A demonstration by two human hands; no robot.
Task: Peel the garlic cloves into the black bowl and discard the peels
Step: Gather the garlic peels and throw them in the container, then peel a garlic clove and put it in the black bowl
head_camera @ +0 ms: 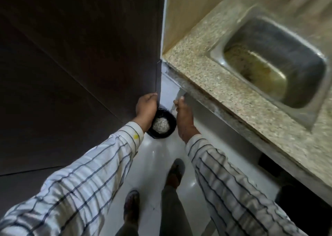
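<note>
A round black bin (171, 127) stands on the floor between a dark cabinet and the counter, with a heap of pale garlic peels (161, 124) inside. My left hand (145, 106) hovers over the bin's left rim with its fingers curled under, next to the cabinet's edge; what it holds, if anything, is hidden. My right hand (184, 117) is just right of the bin, fingers stretched out towards the white wall, and nothing shows in it. The black bowl and the garlic cloves are out of sight.
A tall dark cabinet panel (80, 65) fills the left side. A speckled stone counter (203, 74) with a steel sink (273, 63) runs along the right. My feet (175, 172) stand on the glossy white floor (154, 160) below the bin.
</note>
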